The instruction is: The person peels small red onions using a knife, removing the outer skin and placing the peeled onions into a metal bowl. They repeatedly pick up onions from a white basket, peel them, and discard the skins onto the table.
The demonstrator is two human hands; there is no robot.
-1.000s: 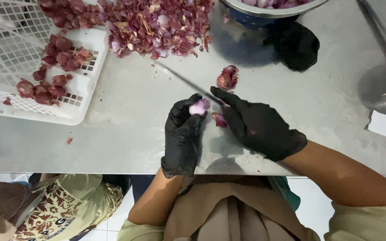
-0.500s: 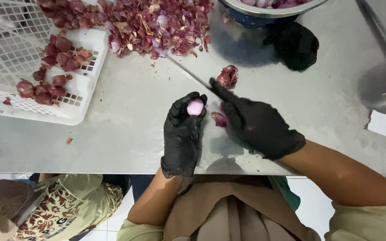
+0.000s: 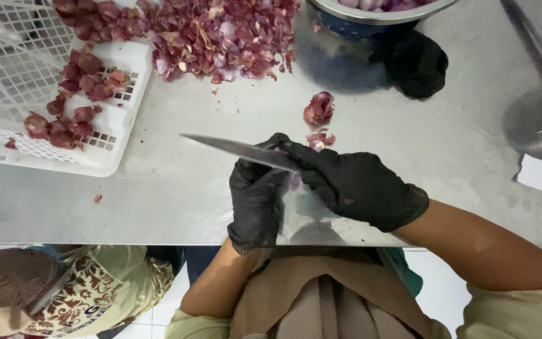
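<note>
Both my hands wear black gloves over a steel table (image 3: 446,144). My left hand (image 3: 257,202) is closed around a small peeled shallot (image 3: 294,181), of which only a pale purple sliver shows between the fingers. My right hand (image 3: 359,185) grips a knife (image 3: 233,148); its long blade points left, lying across the top of my left hand. Two loose bits of red shallot skin (image 3: 318,108) lie just beyond my hands.
A white plastic basket (image 3: 64,154) with several unpeeled shallots (image 3: 79,97) sits at the left. A heap of red peels (image 3: 221,31) lies at the far edge beside a metal bowl (image 3: 377,11) and a black cloth (image 3: 418,63). Another person (image 3: 64,295) is below left.
The knife blade swung from pointing up-left to lying flat toward the left. My left hand closed over the shallot, which was plainly visible at its fingertips before.
</note>
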